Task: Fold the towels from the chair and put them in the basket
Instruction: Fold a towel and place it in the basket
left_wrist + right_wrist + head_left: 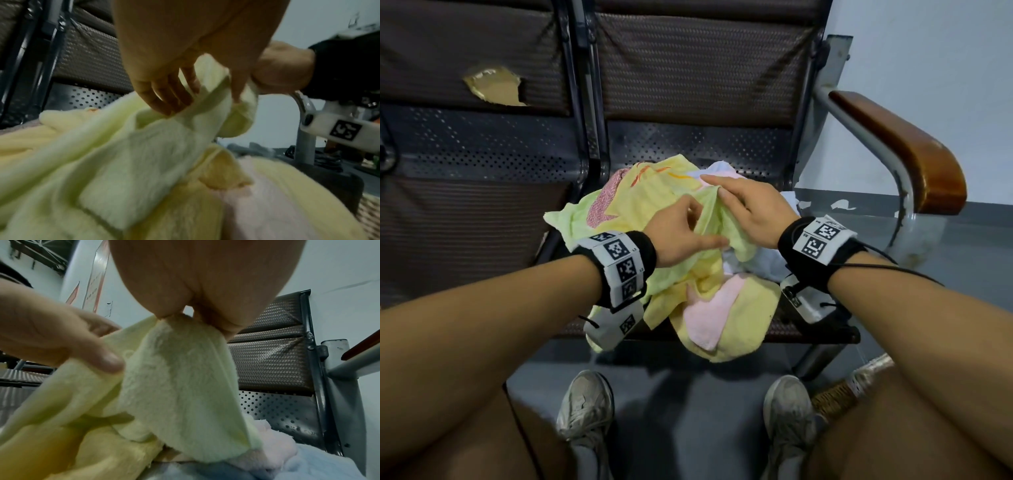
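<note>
A heap of towels lies on the perforated metal chair seat. Both my hands hold a light green towel lifted slightly off the top of the heap. My left hand pinches a fold of it between curled fingers and thumb. My right hand pinches a bunched edge just beside it. Under them lie a yellow towel, a pink towel and a pale blue towel. A woven basket sits on the floor at lower right, mostly hidden by my right arm.
A wooden armrest on a metal frame stands right of the seat. A second seat with a torn backrest adjoins on the left. My shoes rest on the grey floor before the chair.
</note>
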